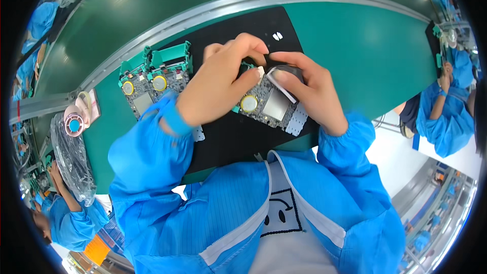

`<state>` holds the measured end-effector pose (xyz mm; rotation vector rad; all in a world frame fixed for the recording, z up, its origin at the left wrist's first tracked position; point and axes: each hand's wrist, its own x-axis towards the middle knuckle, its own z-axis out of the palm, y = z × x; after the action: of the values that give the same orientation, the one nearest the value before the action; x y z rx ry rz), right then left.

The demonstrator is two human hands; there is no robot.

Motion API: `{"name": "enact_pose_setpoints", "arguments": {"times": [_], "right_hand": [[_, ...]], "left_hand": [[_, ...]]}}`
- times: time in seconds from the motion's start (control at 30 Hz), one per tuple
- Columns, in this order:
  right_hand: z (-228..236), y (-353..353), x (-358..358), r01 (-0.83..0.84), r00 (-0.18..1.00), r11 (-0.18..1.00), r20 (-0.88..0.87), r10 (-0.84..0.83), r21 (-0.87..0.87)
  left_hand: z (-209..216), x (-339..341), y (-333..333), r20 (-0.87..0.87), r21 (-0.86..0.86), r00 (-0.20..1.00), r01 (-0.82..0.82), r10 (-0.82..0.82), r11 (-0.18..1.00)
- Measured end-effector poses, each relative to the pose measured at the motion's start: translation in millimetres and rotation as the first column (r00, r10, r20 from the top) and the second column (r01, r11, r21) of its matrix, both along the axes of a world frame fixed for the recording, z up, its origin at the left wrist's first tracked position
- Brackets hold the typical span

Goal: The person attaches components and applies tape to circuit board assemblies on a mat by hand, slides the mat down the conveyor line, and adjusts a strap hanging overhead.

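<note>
A grey circuit board [258, 102] with a yellow-rimmed coin cell [249, 103] and a silver metal shield [276, 106] lies on the black mat in front of me. My right hand [317, 89] is closed on a dark flat part with a white edge [282, 86], tilted over the board's upper right. My left hand [218, 81] is closed at the board's upper end, thumb and fingers bent beside a small white piece [261, 71]. What its fingertips hold, if anything, is hidden. The two hands' fingertips nearly meet above the board.
Two similar boards with green plastic frames [170, 56] stand left, partly behind my left arm. Two small white pieces [277, 36] lie on the black mat [223, 147]. A tape roll [74, 124] and clear plastic bag [71, 157] lie far left. People in blue work on both sides.
</note>
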<state>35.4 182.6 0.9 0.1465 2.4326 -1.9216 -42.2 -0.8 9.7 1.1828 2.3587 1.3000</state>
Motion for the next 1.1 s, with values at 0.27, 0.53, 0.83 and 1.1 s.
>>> {"name": "enact_pose_setpoints", "arguments": {"times": [0.27,0.53,0.83,1.1], "right_hand": [[-4.0,15.0,10.9,-0.302,0.953,0.952,0.003,0.302,-0.042],[-11.7,-49.8,-5.7,0.038,0.999,0.988,0.017,-0.035,-0.153],[-19.1,17.7,44.4,0.352,0.933,0.92,-0.139,-0.331,0.174],[-2.5,79.4,86.5,0.375,0.905,0.883,0.319,-0.283,-0.281]], "left_hand": [[-10.0,31.3,-147.4,0.147,0.195,0.622,-0.78,0.769,0.594],[-38.3,81.6,-146.9,0.189,0.093,0.623,-0.781,0.759,0.618],[-35.4,129.0,-150.7,-0.054,-0.17,0.591,-0.8,0.805,0.576],[-33.6,106.1,-109.8,0.321,0.067,0.768,-0.603,0.555,0.795]]}}
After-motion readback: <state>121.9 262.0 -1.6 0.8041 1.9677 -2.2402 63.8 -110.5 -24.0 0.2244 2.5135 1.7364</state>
